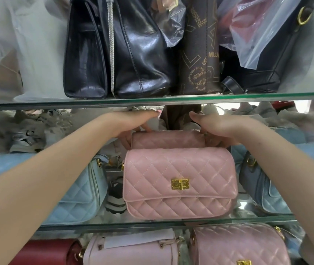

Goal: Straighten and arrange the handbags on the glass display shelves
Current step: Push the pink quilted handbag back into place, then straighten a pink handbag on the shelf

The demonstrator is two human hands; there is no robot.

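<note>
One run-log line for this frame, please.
shelf: middle glass shelf | left hand: grips rear pink bag, left end | right hand: grips its right end | front pink bag: upright, clasp facing out

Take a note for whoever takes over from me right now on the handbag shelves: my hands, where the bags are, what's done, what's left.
Left hand: grips the left end of the rear pink quilted handbag.
Right hand: grips its right end.
Bags: the held bag is on the middle glass shelf, directly behind the front pink quilted handbag, which stands upright with its gold clasp facing out. The left blue quilted handbag and right blue quilted handbag flank them.
Done: the front one looks squared up.
Left: straighten the held bag, then probably the blue ones.
</note>
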